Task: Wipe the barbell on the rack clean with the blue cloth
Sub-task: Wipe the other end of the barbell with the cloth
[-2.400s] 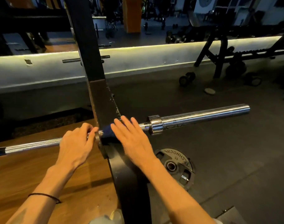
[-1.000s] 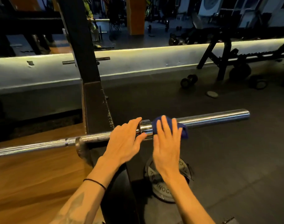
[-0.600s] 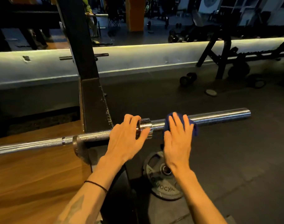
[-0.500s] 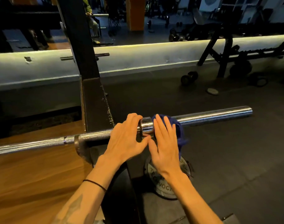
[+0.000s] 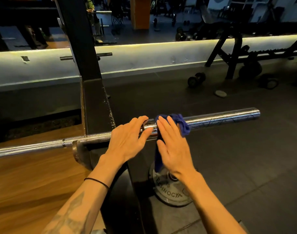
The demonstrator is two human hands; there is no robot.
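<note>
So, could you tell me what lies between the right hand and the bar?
The blue cloth: the right hand presses it onto the bar, as the head view shows.

Bare forearms, sleeveless to the frame edge; thin black band (image 5: 97, 181) round the left wrist; dark forearm tattoo (image 5: 71, 215).

The barbell (image 5: 220, 117) lies across the rack (image 5: 93, 105), resting in a hook (image 5: 78, 152) left of the upright. The left hand (image 5: 127, 141) rests on the bar right of the upright; just right of it the right hand (image 5: 173, 146) presses the cloth (image 5: 181, 124) onto the sleeve (one end hangs below). A weight plate (image 5: 171, 193) lies on the floor (image 5: 245, 166) beneath both hands.
</note>
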